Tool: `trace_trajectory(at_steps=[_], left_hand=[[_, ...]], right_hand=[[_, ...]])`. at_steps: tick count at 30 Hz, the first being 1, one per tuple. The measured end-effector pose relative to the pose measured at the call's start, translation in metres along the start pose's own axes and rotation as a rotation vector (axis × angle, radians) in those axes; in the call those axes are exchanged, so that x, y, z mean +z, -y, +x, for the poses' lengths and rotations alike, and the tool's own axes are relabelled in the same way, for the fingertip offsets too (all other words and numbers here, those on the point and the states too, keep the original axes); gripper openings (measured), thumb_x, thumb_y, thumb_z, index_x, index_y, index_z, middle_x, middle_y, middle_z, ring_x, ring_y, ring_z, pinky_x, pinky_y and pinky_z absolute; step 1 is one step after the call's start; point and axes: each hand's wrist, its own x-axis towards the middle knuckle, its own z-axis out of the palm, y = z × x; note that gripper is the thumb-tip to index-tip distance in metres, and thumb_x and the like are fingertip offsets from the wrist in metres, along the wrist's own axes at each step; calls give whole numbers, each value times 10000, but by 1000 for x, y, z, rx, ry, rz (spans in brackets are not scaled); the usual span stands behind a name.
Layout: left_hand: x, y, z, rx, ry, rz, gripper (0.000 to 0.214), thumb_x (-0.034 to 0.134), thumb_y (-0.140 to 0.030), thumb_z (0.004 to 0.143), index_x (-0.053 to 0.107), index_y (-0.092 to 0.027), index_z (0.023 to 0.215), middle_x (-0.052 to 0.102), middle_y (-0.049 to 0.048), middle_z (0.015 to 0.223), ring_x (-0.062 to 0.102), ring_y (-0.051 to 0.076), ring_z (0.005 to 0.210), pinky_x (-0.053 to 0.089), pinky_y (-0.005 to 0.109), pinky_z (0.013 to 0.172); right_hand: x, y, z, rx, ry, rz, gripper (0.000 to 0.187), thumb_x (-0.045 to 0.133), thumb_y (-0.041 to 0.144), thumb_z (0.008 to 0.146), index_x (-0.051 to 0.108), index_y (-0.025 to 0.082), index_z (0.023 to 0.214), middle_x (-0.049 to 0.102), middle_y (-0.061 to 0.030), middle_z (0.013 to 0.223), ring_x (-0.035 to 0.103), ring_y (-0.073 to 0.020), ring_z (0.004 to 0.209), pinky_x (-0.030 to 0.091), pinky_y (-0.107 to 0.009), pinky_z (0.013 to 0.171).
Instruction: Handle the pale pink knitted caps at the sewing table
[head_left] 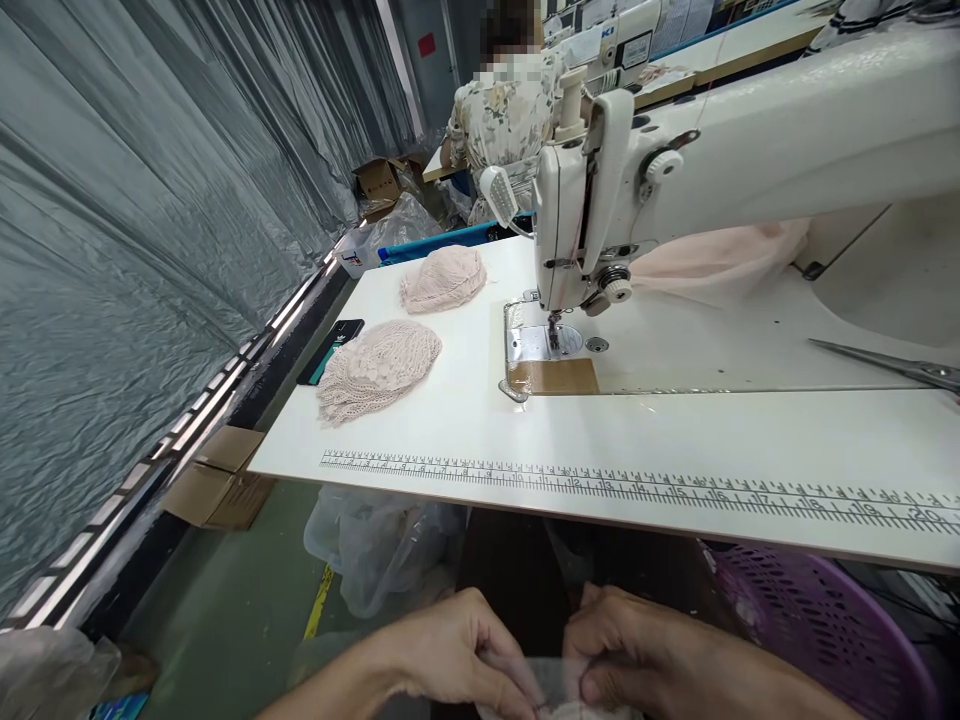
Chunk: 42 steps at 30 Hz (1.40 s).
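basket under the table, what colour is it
Purple; the basket has a perforated wall, clearest in the head view.

The small pale pink piece of lacy fabric (561, 708) sits at the very bottom of the view, at 6 o'clock, and only its upper part shows (the rest runs off the lower edge). Its visible edge is bumpy and openwork, whitish pink. A thin, filmy, half see-through layer rises above it, slightly crumpled. It is held up off any surface, bunched rather than spread flat. The left hand (450, 650) pinches it from 9 o'clock, thumb and fingertips closed on the film. The right hand (649, 665) grips it from 3 o'clock, thumb pressed on its edge.
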Motion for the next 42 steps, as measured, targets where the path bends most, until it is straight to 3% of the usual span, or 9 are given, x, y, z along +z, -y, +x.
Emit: trace_trajectory(at_steps=[3,7,10,14,19,23,30,39,42], left_hand=[[-1,3,1,-5,-13,-31,459,835,-575,552,798,-207,824,650,-1,621,523,106,570,449,202,607],[-5,7,-2,14,4,-51,397,830,-523,598,796,-209,838,675,9,652,556,117,595,467,209,623],[-9,9,-5,15,2,-51,359,835,-487,612,796,-209,835,674,8,650,557,115,594,458,203,618],[-15,15,-10,33,-34,-39,397,846,-517,594,796,-180,798,639,10,610,521,106,577,422,201,595],[-23,43,-13,52,-128,-164,573,830,-660,518,728,-118,672,510,-15,549,419,84,542,324,196,533],[-29,75,-15,51,-201,-216,646,785,-739,516,639,-130,676,415,-50,566,338,65,540,265,192,522],[-34,101,-28,39,-267,-276,640,816,-690,536,583,-140,765,412,-56,640,324,60,575,251,188,535],[-36,81,-28,48,-205,-65,609,722,-736,631,619,-140,695,322,-56,581,324,86,580,256,217,546],[-37,87,-29,38,-226,-25,572,723,-713,655,654,-149,720,317,-54,568,335,95,578,275,227,563]], right_hand=[[-4,-3,-6,0,6,1,182,584,175,851,754,228,893,695,-23,886,605,-200,888,450,-319,794],[-1,-9,-8,21,26,53,167,699,266,791,753,265,949,714,-20,942,616,-236,958,444,-354,841],[1,-13,-4,34,19,111,148,748,234,722,772,257,867,693,-9,865,615,-232,913,426,-369,866],[-5,-22,-6,47,29,286,112,728,235,707,775,217,807,630,14,726,579,-171,764,421,-267,693],[2,-42,-12,-10,43,711,535,857,416,552,684,233,1024,676,26,897,613,-149,824,417,-220,684],[28,-52,-3,-67,-50,858,522,844,442,600,639,224,1029,675,21,914,618,-166,882,405,-240,741],[44,-46,13,-136,-143,875,345,726,501,782,652,184,895,608,20,789,568,-152,778,398,-268,743],[38,-44,5,-104,-195,672,408,611,572,853,684,170,869,507,26,719,452,-137,713,340,-249,668],[35,-41,4,-119,-191,620,448,539,595,886,672,172,817,507,21,718,461,-144,726,350,-255,688]])
